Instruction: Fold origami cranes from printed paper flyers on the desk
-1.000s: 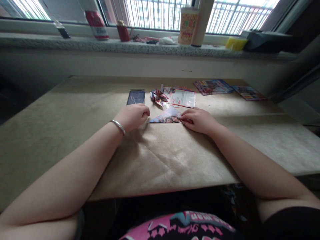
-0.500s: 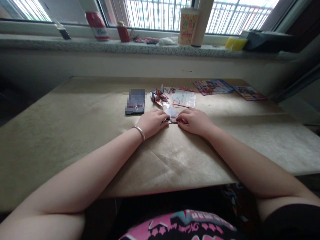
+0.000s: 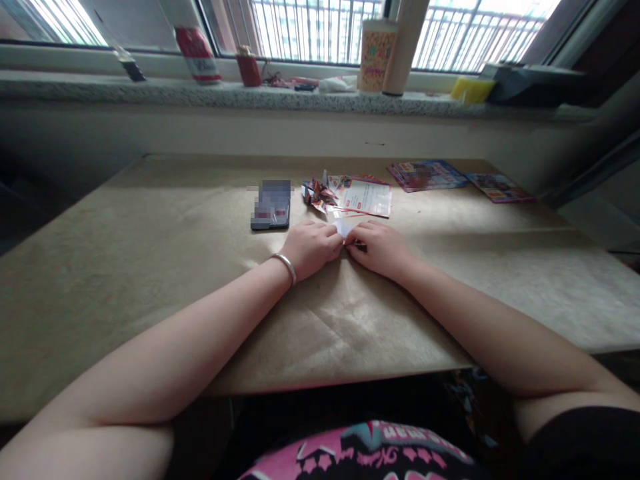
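My left hand (image 3: 315, 248), with a silver bangle at the wrist, rests on the table with its fingers closed at a small piece of paper (image 3: 344, 229). From the other side my right hand (image 3: 376, 247) pinches the same paper, its thumb and fingertips almost touching the left fingers. Most of the paper is hidden by my fingers; a pale part shows between the hands. Just beyond lie a folded, colourful paper piece with pointed tips (image 3: 320, 193) and a small stack of printed sheets (image 3: 369, 197).
A dark phone (image 3: 273, 205), partly pixelated, lies left of the folded piece. Colourful printed booklets or cards (image 3: 430, 175) are at the back right, with another pile (image 3: 500, 187) beside them. On the windowsill stand a red can (image 3: 197, 57), a patterned cup (image 3: 377, 57) and a yellow object (image 3: 473, 89).
Both hands have come closer together over the paper, so less of it shows. The left hand has shifted slightly right and the right hand slightly left.
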Action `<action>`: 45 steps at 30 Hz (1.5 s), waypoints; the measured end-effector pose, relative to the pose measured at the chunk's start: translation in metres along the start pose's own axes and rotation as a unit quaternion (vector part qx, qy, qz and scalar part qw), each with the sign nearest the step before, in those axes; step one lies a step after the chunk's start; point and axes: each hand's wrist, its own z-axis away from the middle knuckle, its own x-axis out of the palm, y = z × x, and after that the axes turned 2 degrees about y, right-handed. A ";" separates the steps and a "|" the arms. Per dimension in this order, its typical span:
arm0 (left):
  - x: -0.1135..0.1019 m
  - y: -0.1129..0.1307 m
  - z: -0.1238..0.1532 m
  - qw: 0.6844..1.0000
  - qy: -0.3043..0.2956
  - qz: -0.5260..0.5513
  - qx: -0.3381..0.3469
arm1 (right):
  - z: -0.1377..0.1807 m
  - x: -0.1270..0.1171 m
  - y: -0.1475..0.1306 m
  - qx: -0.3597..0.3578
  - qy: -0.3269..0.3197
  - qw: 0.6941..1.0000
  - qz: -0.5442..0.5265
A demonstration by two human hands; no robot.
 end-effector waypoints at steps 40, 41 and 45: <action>0.002 -0.015 0.009 0.992 0.111 0.051 -0.017 | 0.010 -0.022 0.053 -0.004 0.107 0.994 0.021; 0.002 -0.015 0.009 0.992 0.112 0.050 -0.015 | 0.010 -0.023 0.055 -0.003 0.109 0.994 0.017; 0.002 -0.016 0.010 0.992 0.119 0.045 -0.012 | 0.011 -0.025 0.064 0.000 0.114 0.993 0.002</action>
